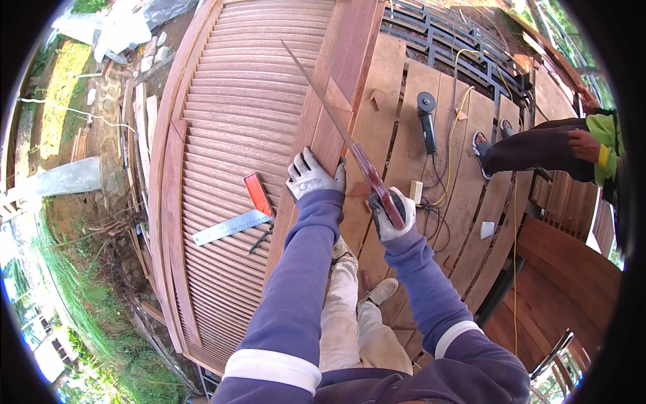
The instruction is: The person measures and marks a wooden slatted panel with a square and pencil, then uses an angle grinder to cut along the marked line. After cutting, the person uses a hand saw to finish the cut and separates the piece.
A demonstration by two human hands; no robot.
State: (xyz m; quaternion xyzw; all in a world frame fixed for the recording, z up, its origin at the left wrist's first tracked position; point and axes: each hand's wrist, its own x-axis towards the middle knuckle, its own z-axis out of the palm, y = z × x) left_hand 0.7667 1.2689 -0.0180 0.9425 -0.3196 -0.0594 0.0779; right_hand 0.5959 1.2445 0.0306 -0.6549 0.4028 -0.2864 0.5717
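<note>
My right hand (393, 214), in a grey-white work glove, is closed around the reddish handle of a handsaw (363, 161). The saw's narrow blade points up and left, over the edge of a louvred wooden panel (249, 87). My left hand (313, 178), gloved too, grips a reddish wooden board (327, 138) along the panel's right side, fingers on top and thumb by its outer edge. Left of that hand, a try square (232, 227) with an orange handle rests on the slats. A dark pencil (260, 240) lies just below it.
Right of the panel, an angle grinder (426, 121) and its cables lie on a plank platform (397, 114) with gaps. A person (538, 149) in sandals is at the right. Black metal grating (444, 34) lies at the far end. Curved reddish boards (572, 262) are at lower right.
</note>
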